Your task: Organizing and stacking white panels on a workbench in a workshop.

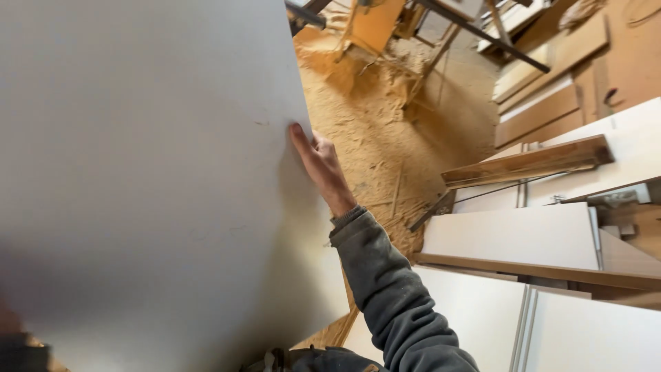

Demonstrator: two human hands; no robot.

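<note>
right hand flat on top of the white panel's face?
No. The right hand grips the right edge of the large white panel, fingers wrapped around that edge, above the sawdust-covered floor.

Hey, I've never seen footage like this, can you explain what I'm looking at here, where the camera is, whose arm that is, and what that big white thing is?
The single picture comes from a camera worn on a person's head, looking down, so the arm is the wearer's own. The right hand, in a dark grey sleeve, grips the right edge of a large white board that fills the left of the view. The left hand is not clearly visible. This looks like a woodworking shop: the floor is covered in sawdust. To the right lie more white panels and a brown wooden plank. At the top, an orange machine part shows, too cut off to identify.
</note>
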